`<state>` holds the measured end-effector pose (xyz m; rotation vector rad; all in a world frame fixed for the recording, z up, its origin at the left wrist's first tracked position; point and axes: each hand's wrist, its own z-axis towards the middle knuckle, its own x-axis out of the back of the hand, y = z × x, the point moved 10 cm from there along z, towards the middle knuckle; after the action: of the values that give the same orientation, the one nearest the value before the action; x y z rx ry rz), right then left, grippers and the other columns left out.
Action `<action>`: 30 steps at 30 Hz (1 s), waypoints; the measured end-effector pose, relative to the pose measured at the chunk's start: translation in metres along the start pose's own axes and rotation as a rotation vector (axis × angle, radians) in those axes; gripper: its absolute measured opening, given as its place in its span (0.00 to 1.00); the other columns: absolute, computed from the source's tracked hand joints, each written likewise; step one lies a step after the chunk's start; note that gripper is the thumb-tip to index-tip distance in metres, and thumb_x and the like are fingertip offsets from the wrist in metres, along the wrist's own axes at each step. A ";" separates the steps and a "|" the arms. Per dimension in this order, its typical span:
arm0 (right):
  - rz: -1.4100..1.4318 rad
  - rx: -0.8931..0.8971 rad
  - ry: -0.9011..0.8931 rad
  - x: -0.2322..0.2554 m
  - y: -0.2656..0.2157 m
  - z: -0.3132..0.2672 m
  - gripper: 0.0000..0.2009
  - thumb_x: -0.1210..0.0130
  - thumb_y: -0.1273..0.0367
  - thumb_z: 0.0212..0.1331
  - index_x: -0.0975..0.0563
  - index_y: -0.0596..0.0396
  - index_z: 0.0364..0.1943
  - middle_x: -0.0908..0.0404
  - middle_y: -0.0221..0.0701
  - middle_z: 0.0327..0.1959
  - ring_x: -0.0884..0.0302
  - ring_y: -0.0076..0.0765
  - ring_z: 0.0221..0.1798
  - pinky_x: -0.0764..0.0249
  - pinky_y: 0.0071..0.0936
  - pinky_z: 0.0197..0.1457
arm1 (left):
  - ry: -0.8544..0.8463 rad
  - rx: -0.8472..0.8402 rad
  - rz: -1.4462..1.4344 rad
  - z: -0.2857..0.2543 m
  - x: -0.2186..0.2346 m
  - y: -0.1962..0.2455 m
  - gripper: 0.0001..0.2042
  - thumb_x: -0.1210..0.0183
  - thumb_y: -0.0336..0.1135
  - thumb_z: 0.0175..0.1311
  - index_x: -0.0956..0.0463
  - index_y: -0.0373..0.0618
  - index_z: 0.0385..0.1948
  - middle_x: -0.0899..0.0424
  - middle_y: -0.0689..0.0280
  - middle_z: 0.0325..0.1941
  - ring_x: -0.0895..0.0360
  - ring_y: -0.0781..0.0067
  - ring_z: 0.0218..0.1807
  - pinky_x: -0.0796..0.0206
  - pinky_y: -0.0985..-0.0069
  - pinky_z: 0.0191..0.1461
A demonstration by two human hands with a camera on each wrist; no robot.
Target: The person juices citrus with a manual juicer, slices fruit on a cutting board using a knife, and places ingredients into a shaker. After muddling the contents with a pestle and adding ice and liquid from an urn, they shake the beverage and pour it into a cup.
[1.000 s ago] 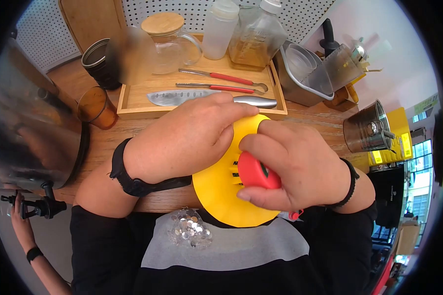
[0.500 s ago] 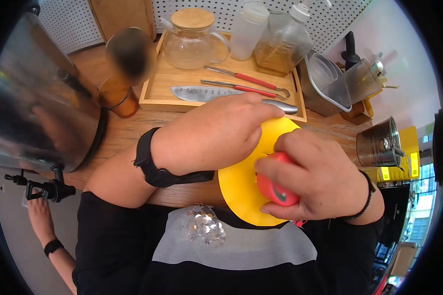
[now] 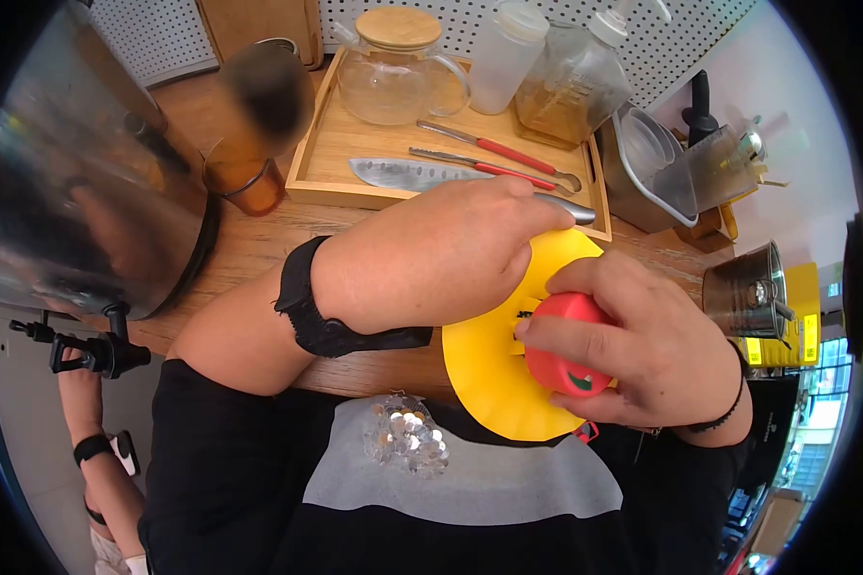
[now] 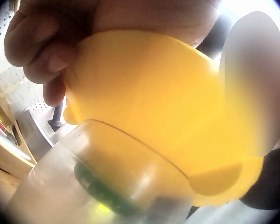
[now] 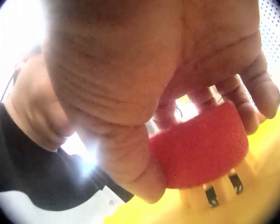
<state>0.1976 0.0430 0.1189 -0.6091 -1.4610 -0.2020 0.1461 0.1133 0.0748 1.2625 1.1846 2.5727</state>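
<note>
A yellow dish-shaped slicer [image 3: 489,374] with small metal blades [image 5: 212,196] in its raised centre sits against a clear cup [image 4: 51,186]. Something green [image 4: 98,186] shows through the cup's wall. My left hand [image 3: 422,254] grips the slicer by its far left rim, fingers curled over the edge in the left wrist view. My right hand [image 3: 662,345] holds a red ribbed cap [image 3: 571,309] over the centre, thumb on one side and fingers on the other. A dark green spot shows at the cap's lower side. The cup is hidden in the head view.
Behind the hands, a wooden tray [image 3: 355,195] bears a knife [image 3: 393,172], red-handled tools [image 3: 508,151], a glass teapot [image 3: 388,91] and bottles. An amber glass [image 3: 249,182] and a large shiny cylinder [image 3: 86,211] stand left, a grey bin [image 3: 628,187] right. Another person's arm [image 3: 105,479] shows lower left.
The head view has swung, so the scene sits farther right. My right hand has turned with the red cap, whose green spot now shows lower. My left hand keeps its hold on the rim.
</note>
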 end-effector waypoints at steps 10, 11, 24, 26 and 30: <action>0.007 -0.137 0.150 0.008 0.017 -0.002 0.30 0.31 0.55 0.40 0.25 0.53 0.49 0.26 0.40 0.42 0.24 0.49 0.40 0.26 0.36 0.41 | 0.018 -0.010 -0.042 0.001 0.000 0.000 0.19 0.53 0.23 0.59 0.26 0.40 0.53 0.23 0.53 0.40 0.24 0.51 0.45 0.31 0.64 0.50; 0.004 -0.063 0.152 0.012 0.011 0.000 0.30 0.30 0.56 0.39 0.24 0.52 0.49 0.26 0.40 0.44 0.24 0.48 0.41 0.26 0.36 0.41 | 0.017 -0.012 -0.048 0.001 0.000 0.000 0.19 0.53 0.23 0.59 0.26 0.40 0.53 0.23 0.53 0.40 0.24 0.51 0.45 0.31 0.64 0.50; -0.008 -0.194 0.109 -0.004 0.019 -0.004 0.29 0.30 0.55 0.40 0.26 0.56 0.45 0.26 0.37 0.38 0.25 0.47 0.33 0.26 0.37 0.37 | 0.012 -0.002 -0.004 0.000 -0.001 0.002 0.19 0.53 0.22 0.59 0.26 0.41 0.54 0.23 0.53 0.41 0.24 0.51 0.44 0.32 0.65 0.49; 0.022 -0.210 0.122 -0.003 0.022 -0.004 0.29 0.31 0.56 0.39 0.25 0.55 0.47 0.27 0.38 0.39 0.25 0.48 0.35 0.26 0.37 0.38 | 0.019 -0.006 -0.008 -0.001 -0.001 0.002 0.19 0.53 0.22 0.59 0.26 0.41 0.54 0.23 0.53 0.41 0.24 0.51 0.45 0.32 0.65 0.50; 0.003 -0.076 0.157 0.014 0.010 -0.003 0.29 0.31 0.57 0.39 0.24 0.52 0.48 0.27 0.39 0.41 0.25 0.47 0.37 0.26 0.36 0.39 | 0.041 -0.032 0.005 -0.001 0.000 0.001 0.19 0.53 0.22 0.59 0.26 0.41 0.54 0.23 0.53 0.41 0.24 0.51 0.45 0.31 0.64 0.51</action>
<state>0.2065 0.0536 0.1296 -0.6426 -1.3054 -0.2982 0.1456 0.1127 0.0752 1.2137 1.1437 2.6221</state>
